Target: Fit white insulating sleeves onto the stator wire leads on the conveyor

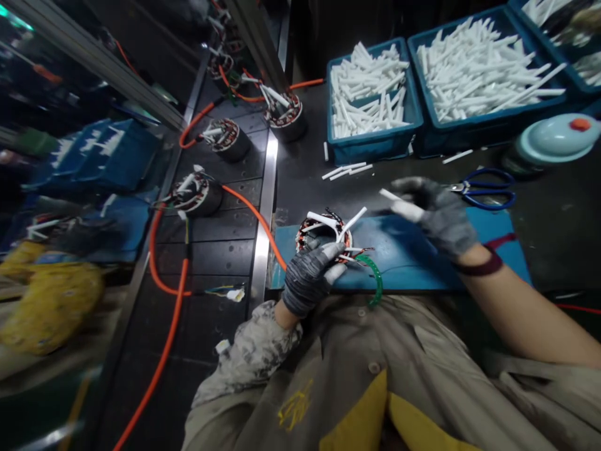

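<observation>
A round motor stator [323, 235] with copper windings and white sleeves sticking out lies on a blue mat [413, 257] in front of me. My left hand [310, 275], in a grey knit glove, grips the stator's near side with fingers curled. My right hand [434, 210], also gloved, hovers over the mat to the right of the stator and pinches a white sleeve tube [399, 203] that points left. A green ring [375, 275] lies at the mat's near edge beside the stator.
Two blue bins [370, 147] [474, 125] full of white tubes stand at the back. Blue scissors [483, 191] and a pale lid [556, 138] lie right. Loose tubes [345, 170] lie behind the mat. On the conveyor [220, 232] left sit several stators, with an orange cable [164, 351].
</observation>
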`<state>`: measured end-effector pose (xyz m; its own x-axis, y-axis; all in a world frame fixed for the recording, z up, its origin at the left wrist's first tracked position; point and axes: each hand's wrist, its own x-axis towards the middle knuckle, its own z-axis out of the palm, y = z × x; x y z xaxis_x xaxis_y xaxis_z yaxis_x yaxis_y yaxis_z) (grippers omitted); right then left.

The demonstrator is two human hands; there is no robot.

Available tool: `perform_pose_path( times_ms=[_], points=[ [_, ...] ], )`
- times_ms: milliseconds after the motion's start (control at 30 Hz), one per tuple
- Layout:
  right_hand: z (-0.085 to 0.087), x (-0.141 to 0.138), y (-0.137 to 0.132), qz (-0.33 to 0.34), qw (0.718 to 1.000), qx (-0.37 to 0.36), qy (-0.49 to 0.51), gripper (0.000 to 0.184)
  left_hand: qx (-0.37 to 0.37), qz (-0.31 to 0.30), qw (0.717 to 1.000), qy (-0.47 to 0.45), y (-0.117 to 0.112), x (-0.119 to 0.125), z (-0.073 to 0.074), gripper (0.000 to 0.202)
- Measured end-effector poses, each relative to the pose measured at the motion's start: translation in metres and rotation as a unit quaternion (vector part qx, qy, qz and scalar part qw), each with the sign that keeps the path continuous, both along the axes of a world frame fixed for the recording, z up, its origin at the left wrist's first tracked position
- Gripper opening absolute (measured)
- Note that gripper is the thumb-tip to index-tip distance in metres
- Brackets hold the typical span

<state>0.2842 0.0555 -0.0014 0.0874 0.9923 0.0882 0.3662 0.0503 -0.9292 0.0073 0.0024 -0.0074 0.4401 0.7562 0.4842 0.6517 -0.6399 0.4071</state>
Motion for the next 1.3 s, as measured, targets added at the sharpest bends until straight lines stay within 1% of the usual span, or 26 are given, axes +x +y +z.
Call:
perform_pose_path(
  times_ms=[33, 100, 133, 200, 300, 400, 433, 500, 567, 600, 633, 667, 733, 767, 800, 833, 867, 933, 1000, 1067, 1133, 1200, 1233, 1300],
  points=[
    [0.0, 0.005, -0.018, 0.014, 0.999, -0.036, 0.037, 0.038, -0.011, 0.0, 1.0, -0.005, 0.0, 0.0, 0.001, 0.029],
    [-0.004, 0.01, -0.047, 0.03, 0.992, -0.101, 0.068, 0.033, -0.03, 0.002, 1.0, -0.01, -0.001, -0.001, 0.002, 0.029],
    [-0.008, 0.009, -0.057, 0.041, 0.989, -0.12, 0.071, 0.032, -0.035, 0.002, 0.999, -0.013, -0.001, -0.001, 0.003, 0.028],
    [-0.016, 0.002, -0.069, 0.059, 0.987, -0.133, 0.071, 0.033, -0.042, -0.003, 0.999, -0.015, 0.0, -0.002, 0.005, 0.028],
    [-0.023, -0.009, -0.069, 0.081, 0.983, -0.142, 0.083, 0.033, -0.047, -0.008, 0.999, -0.016, 0.0, -0.002, 0.007, 0.029],
    [-0.02, -0.011, -0.063, 0.077, 0.971, -0.181, 0.134, 0.034, -0.052, -0.003, 0.998, -0.018, -0.001, -0.002, 0.005, 0.029],
    [-0.018, -0.011, -0.062, 0.079, 0.964, -0.199, 0.16, 0.035, -0.058, 0.0, 0.998, -0.016, -0.001, -0.002, 0.004, 0.029],
    [-0.016, -0.011, -0.061, 0.106, 0.942, -0.235, 0.217, 0.037, -0.069, 0.008, 0.998, -0.007, -0.001, -0.003, 0.003, 0.03],
    [-0.016, -0.013, -0.061, 0.129, 0.923, -0.253, 0.26, 0.037, -0.078, 0.013, 0.997, 0.005, -0.001, -0.004, 0.003, 0.03],
    [-0.015, -0.015, -0.061, 0.132, 0.922, -0.249, 0.267, 0.037, -0.079, 0.012, 0.997, 0.008, -0.001, -0.004, 0.002, 0.031],
    [-0.014, -0.018, -0.062, 0.127, 0.929, -0.233, 0.259, 0.036, -0.081, 0.01, 0.997, 0.009, -0.001, -0.004, 0.002, 0.031],
    [-0.013, -0.02, -0.062, 0.118, 0.943, -0.205, 0.235, 0.035, -0.085, 0.009, 0.996, 0.01, -0.001, -0.005, 0.002, 0.032],
    [-0.008, -0.024, -0.062, 0.121, 0.975, -0.12, 0.143, 0.028, -0.08, 0.011, 0.997, 0.011, -0.001, -0.004, 0.0, 0.034],
    [-0.004, -0.025, -0.061, 0.133, 0.984, -0.074, 0.089, 0.025, -0.067, 0.015, 0.998, 0.012, -0.002, -0.003, -0.002, 0.034],
    [-0.001, -0.025, -0.06, 0.149, 0.987, -0.04, 0.043, 0.025, -0.045, 0.019, 0.999, 0.014, -0.002, -0.003, -0.003, 0.034],
    [0.002, -0.026, -0.058, 0.169, 0.985, -0.026, 0.012, 0.028, -0.016, 0.018, 1.0, 0.014, -0.002, -0.002, -0.005, 0.033],
    [0.004, -0.027, -0.056, 0.191, 0.981, -0.033, 0.003, 0.03, 0.017, 0.011, 1.0, 0.013, -0.002, -0.001, -0.007, 0.032],
    [0.006, -0.032, -0.049, 0.236, 0.967, -0.089, 0.043, 0.035, 0.067, -0.004, 0.998, 0.006, -0.002, 0.001, -0.011, 0.031],
    [0.003, -0.042, -0.043, 0.272, 0.943, -0.156, 0.114, 0.043, 0.087, -0.011, 0.996, 0.008, -0.001, 0.001, -0.013, 0.031],
    [-0.003, -0.055, -0.039, 0.281, 0.925, -0.194, 0.168, 0.049, 0.089, 0.0, 0.996, 0.029, 0.0, 0.001, -0.014, 0.029],
    [-0.008, -0.068, -0.039, 0.269, 0.921, -0.207, 0.192, 0.053, 0.093, 0.007, 0.994, 0.048, 0.001, 0.001, -0.012, 0.026],
    [-0.009, -0.076, -0.04, 0.258, 0.923, -0.204, 0.201, 0.053, 0.091, 0.008, 0.995, 0.049, 0.001, 0.001, -0.009, 0.026],
    [-0.008, -0.076, -0.042, 0.254, 0.925, -0.2, 0.198, 0.052, 0.089, 0.007, 0.995, 0.046, 0.001, 0.001, -0.007, 0.026],
    [-0.005, -0.071, -0.045, 0.245, 0.935, -0.188, 0.173, 0.048, 0.073, 0.023, 0.996, 0.038, 0.002, 0.0, -0.002, 0.026]
  ],
)
